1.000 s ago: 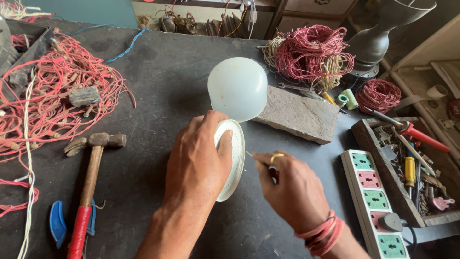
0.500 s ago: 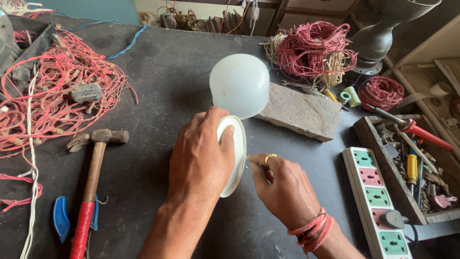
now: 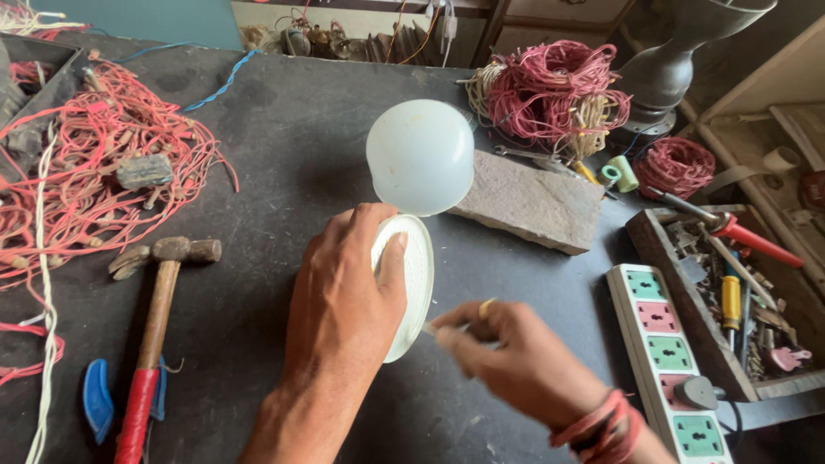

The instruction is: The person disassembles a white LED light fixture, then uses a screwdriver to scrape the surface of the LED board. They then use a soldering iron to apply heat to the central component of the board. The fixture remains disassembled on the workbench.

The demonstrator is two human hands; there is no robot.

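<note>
While left hand (image 3: 344, 296) grips white disc (image 3: 411, 296), right hand (image 3: 507, 357) pinches thin tool (image 3: 447, 328).

Soft daylight, faint shadows; the right hand (image 3: 516, 361) is motion-blurred.

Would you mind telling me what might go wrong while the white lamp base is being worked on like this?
The right hand pushes a thin metal tool at the round white lamp base beside the left hand; a slip could jab its thumb. The loose frosted white dome stands just behind and could be knocked over. The right hand is blurred, so its aim may be unsteady.
</note>
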